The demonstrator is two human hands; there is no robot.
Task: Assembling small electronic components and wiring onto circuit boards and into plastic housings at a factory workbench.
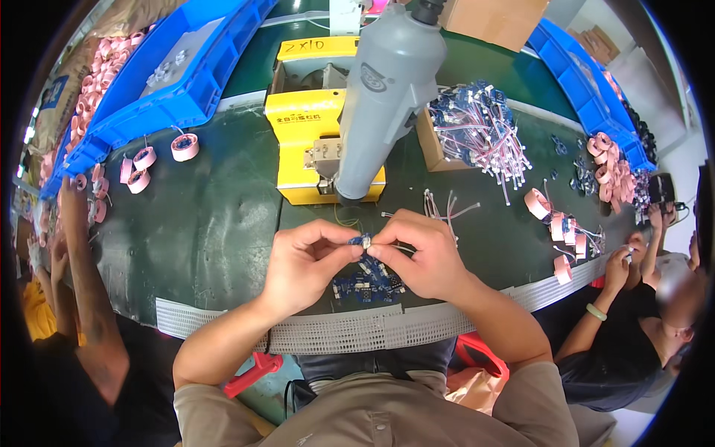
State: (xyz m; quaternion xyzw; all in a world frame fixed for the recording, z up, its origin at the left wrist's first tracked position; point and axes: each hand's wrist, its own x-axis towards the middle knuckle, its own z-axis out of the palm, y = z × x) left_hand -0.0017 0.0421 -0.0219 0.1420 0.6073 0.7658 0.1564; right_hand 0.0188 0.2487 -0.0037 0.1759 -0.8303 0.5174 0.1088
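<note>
Left hand (304, 262): fingers curled, thumb and forefinger pinching the left end of a small blue part (361, 241), held above the table's near edge.
Right hand (417, 253): fingertips pressed together on the right end of the same part, touching the left fingertips.
Part: tiny blue board with a pale piece at its top, lifted clear of the blue pile (366, 283) directly below; finer detail too small to tell.
Step, judged: fitting or pressing two small pieces together between both hands.
Doing it well: keep the pinch on the edges, line both pieces up square before pressing, squeeze evenly rather than twisting, work low over the pile so a slip lands on the table (216, 223).
Risk: thin leads likely bend if forced at a tilt.
Left blue bin (156, 104): a few small white pieces on its floor, otherwise mostly bare.
Right blue bin (588, 74): contents not clear.
Cardboard box (436, 153): heaped with blue boards on pink-white wires (480, 127), spilling over its front onto the table.
Yellow machine (305, 119): open tray on top, grey housing (380, 104) standing in front of it.
Pink coils (141, 167): loose on the table at left, more at right (607, 160).
Neighbours: other people's arms at both sides, apart from this work.
</note>
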